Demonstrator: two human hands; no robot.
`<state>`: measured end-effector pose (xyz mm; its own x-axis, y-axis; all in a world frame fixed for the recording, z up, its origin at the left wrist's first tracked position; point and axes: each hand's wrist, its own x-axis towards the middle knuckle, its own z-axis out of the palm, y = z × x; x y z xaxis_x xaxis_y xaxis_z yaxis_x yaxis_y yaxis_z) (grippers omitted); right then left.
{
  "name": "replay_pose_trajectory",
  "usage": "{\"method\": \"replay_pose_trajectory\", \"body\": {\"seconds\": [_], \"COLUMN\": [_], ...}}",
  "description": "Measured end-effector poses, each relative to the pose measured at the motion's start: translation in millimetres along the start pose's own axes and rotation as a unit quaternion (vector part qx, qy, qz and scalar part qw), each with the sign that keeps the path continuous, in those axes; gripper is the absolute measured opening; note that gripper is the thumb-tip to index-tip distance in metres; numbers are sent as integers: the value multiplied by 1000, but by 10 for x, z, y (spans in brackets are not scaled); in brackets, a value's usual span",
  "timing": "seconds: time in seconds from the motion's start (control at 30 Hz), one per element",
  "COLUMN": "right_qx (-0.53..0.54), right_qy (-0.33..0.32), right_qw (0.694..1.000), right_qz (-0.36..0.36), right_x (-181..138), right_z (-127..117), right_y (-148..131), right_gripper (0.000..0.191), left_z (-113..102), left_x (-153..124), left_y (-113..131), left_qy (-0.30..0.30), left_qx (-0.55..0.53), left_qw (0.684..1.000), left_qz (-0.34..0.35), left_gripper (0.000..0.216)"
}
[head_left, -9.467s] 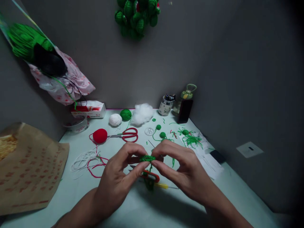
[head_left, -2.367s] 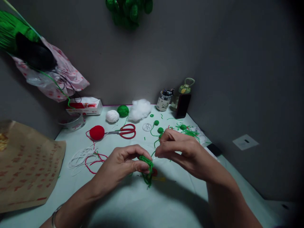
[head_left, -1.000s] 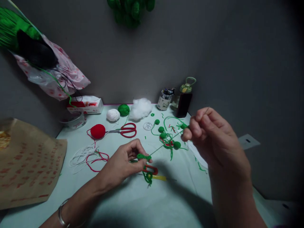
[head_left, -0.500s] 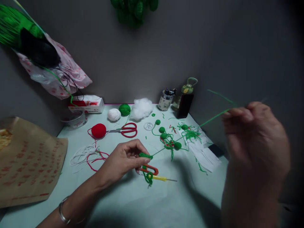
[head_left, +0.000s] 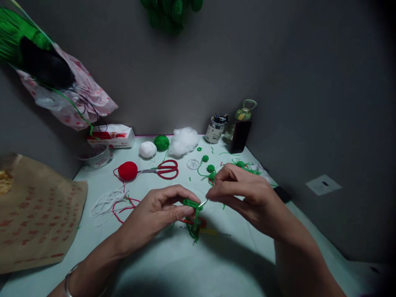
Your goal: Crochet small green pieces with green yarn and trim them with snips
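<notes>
My left hand (head_left: pixel 157 214) pinches a small green crocheted piece (head_left: pixel 191 203) just above the pale table (head_left: pixel 173 264), with green yarn ends hanging below it. My right hand (head_left: pixel 241 194) is closed in a pinch on a thin metal needle (head_left: pixel 203 203) whose tip touches the right end of the green piece. A red clip-like object (head_left: pixel 198 222) and a yellow-handled hook (head_left: pixel 210 232) lie on the table directly under my hands, partly hidden.
Red-handled scissors (head_left: pixel 165 169), a red yarn ball (head_left: pixel 128 170), a white ball (head_left: pixel 147 149), a green ball (head_left: pixel 161 142) and white stuffing (head_left: pixel 183 141) lie further back. Small green crocheted balls (head_left: pixel 210 168) and yarn scraps sit right of centre. A brown paper bag (head_left: pixel 37 214) is at left.
My right hand, which had pulled the green thread far up to the right, has come back down to the green piece with the needle. My left hand kept its hold.
</notes>
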<state>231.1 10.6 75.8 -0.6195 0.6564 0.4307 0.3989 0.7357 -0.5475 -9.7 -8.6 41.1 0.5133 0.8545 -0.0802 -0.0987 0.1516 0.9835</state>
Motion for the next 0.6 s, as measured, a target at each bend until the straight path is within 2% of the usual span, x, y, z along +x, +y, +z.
{"method": "replay_pose_trajectory", "body": {"seconds": [0.4, 0.6], "right_qx": [-76, -17], "right_qy": [-13, -18], "right_qw": [997, 1000], "right_qz": [-5, -6], "right_x": [-4, 6], "right_z": [18, 65], "right_y": [-31, -23], "right_gripper": [16, 16], "left_z": [10, 7], "left_x": [0, 3], "left_y": [-6, -26], "left_qy": [-10, -10], "left_qx": [7, 4], "left_qw": [1000, 1000], "left_qz": [7, 7], "left_gripper": [10, 10]}}
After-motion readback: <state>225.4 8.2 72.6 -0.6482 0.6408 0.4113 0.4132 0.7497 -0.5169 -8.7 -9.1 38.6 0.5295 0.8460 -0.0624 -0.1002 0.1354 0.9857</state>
